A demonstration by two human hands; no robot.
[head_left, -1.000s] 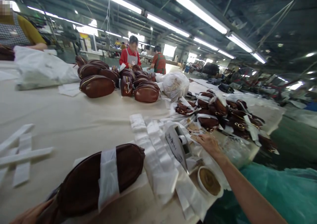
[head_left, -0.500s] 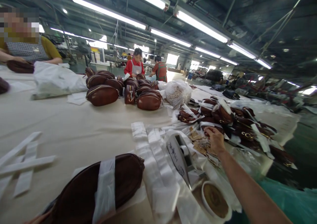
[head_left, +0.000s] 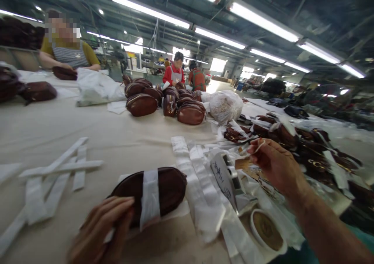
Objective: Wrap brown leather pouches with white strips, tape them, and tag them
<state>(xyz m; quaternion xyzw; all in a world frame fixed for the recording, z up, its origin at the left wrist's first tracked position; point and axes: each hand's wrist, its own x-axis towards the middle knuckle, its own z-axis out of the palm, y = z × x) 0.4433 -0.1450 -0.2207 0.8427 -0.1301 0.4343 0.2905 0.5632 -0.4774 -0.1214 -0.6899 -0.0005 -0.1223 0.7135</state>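
A dark brown zipped leather pouch [head_left: 172,186] lies on the table in front of me, a white paper strip [head_left: 150,198] across its middle. My left hand [head_left: 102,229] is over its left end, hiding that part. The left fingers are loosely curved, thumb apart, with nothing visible in them. At right, my right hand [head_left: 274,162] pinches a thin pale rubber band [head_left: 261,145] between thumb and fingertips. Below that hand is a heap of tan rubber bands [head_left: 264,182]. A grey tape dispenser [head_left: 222,178] with handwriting stands between the pouch and the heap.
White strips [head_left: 58,170] lie at left, with more strips [head_left: 187,178] beside the dispenser. A round tub [head_left: 267,231] sits front right. Brown pouches [head_left: 191,114] are piled behind, strapped bags [head_left: 315,155] at right. A clear bag [head_left: 226,106] stands between. Co-workers [head_left: 71,55] work across the table.
My right hand has lifted off the heap with a rubber band in its fingers. My left hand has come into view over the pouch, which now lies farther from me. The view has turned left.
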